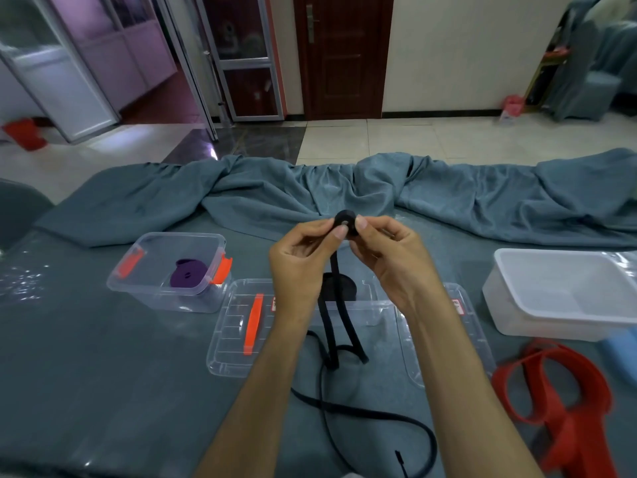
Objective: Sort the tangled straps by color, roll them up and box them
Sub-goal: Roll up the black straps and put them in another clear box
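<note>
My left hand (303,251) and my right hand (389,253) pinch a small black rolled coil (345,219) held up over the table. From the coil the black strap (362,414) hangs down and trails in loops across the table toward me. A second black roll (339,288) lies in a clear box (374,310) behind my hands. A purple rolled strap (188,276) sits in a clear box with orange clips (151,243) at the left. A loose red strap (558,388) lies at the right front.
A clear lid with an orange handle (253,324) lies left of the middle box, another clear lid (462,315) to its right. A white tub (565,291) stands at the right. Bunched blue-grey cloth (310,191) runs along the table's far side.
</note>
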